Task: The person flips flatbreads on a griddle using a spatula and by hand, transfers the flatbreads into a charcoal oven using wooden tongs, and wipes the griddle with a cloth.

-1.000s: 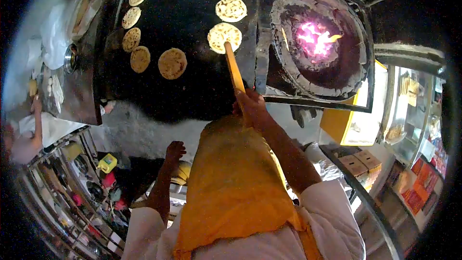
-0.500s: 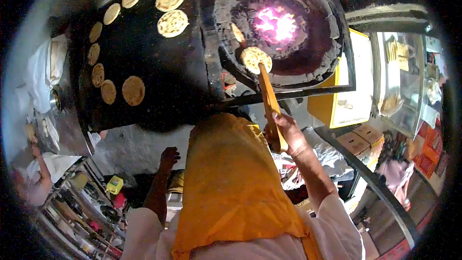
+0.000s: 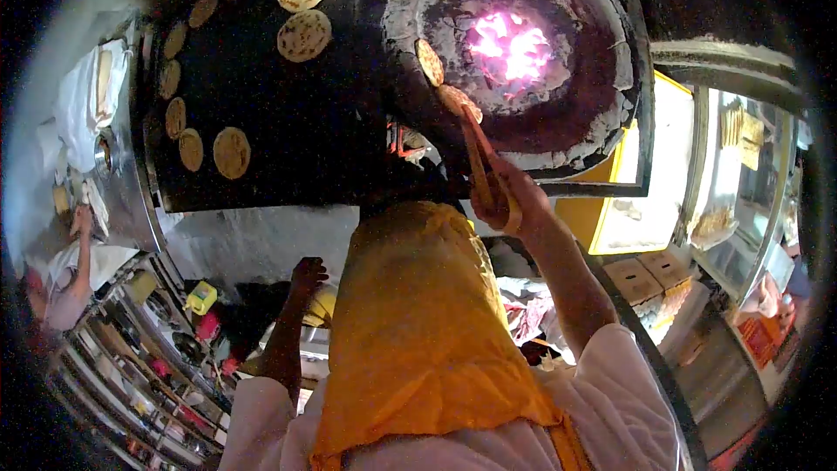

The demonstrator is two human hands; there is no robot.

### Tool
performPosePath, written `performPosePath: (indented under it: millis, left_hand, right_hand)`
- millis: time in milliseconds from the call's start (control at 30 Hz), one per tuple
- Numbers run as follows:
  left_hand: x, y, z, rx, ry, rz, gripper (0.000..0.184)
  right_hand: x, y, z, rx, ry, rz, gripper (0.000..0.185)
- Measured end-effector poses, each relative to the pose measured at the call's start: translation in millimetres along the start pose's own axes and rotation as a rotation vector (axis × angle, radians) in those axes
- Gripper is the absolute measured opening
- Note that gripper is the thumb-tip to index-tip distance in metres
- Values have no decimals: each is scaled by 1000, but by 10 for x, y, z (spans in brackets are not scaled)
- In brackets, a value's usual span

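Note:
My right hand [image 3: 514, 201] is closed around the wooden tongs [image 3: 478, 157]. The tips of the tongs reach a flatbread [image 3: 455, 101] tilted at the near left of the round clay fire pit [image 3: 580, 153]; whether they still pinch it I cannot make out. A second flatbread [image 3: 429, 63] leans on the pit's left side, close by. Purple-white flames [image 3: 510, 48] burn in the middle. Down by the apron, my left hand [image 3: 309, 274] hangs in shadow, fingers loosely apart, holding nothing. Several flatbreads, one of them a browned flatbread [image 3: 304, 36], lie on the black griddle [image 3: 270, 109].
An orange apron [image 3: 418, 323] covers my front. To the right are a bright yellow-framed panel [image 3: 649, 161], cardboard boxes [image 3: 649, 279] and a glass case [image 3: 741, 201]. At far left, another person's arm [image 3: 81, 249] reaches to a counter. Shelves [image 3: 148, 349] stand lower left.
My right hand has pushed forward with the tongs, and the flatbread at their tips went from lying face up to tilted against the pit's side. My left hand stayed low.

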State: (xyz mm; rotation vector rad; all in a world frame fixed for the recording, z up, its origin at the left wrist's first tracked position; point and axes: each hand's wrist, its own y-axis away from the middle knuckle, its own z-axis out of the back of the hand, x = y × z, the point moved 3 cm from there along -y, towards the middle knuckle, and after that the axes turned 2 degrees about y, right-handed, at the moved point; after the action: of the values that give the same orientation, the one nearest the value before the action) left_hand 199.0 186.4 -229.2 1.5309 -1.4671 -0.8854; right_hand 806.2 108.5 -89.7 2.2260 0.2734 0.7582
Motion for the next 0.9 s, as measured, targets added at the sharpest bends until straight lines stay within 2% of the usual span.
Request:
performPosePath:
  millis: [33,67,200,233,267,300,333,400,433,467,533,600,633,733,767,833,867,900]
  left_hand:
    - [31,124,-214,-93,-220,-213,33]
    - [24,203,-358,-185,-441,-426,35]
    - [57,138,-96,-283,-524,-399,38]
    - [35,106,43,-241,-667,-416,37]
    - [23,95,108,-223,-730,-432,36]
    - [12,89,171,-207,-793,-449,36]
    - [-33,94,122,-81,-902,-573,36]
    - [-114,187,-104,15,-995,-716,37]
    - [-179,299,-451,-171,-1060,-658,38]
    - [-193,260,-283,-182,-1075,-658,39]
    - [-234,183,33,-205,-1107,-658,42]
    - [-289,309,14,-278,-953,-619,45]
    - [-298,356,68,-302,-897,-605,46]
    - [-383,526,317,-409,-932,-504,48]
    - [-396,767,244,-387,-929,-583,45]
    - [-373,1170,127,-365,-927,-658,43]
    - [-344,1166,300,-371,-845,-629,41]
    - [-268,1039,644,-329,-722,-584,39]
  right_hand:
    - [-15,-48,51,-67,458,208,37]
    - [26,-6,-6,-103,514,232,41]
    - [494,573,-603,-266,40,-177,56]
    - [570,756,-726,-282,-47,-240,60]
    - [586,909,-809,-197,-132,-250,64]
    - [467,979,-766,-18,-187,-234,68]
    - [349,1064,-723,162,-240,-223,72]
    - [187,1051,-816,163,327,-342,66]
    - [86,938,-942,186,344,-351,66]
    - [-34,803,-1100,222,639,-195,61]
    - [-304,570,-1446,257,932,-22,56]
    - [-540,200,-1801,195,737,-242,47]
    - [-549,35,-2115,178,872,-310,46]
    - [-651,-458,-2924,271,936,-280,44]
    - [-754,-594,-3117,310,911,-250,44]
    - [-1039,-790,-3209,147,754,-180,44]
    - [-1142,-838,-3227,92,699,-154,44]
    - [-1184,-813,-3213,61,773,-103,39]
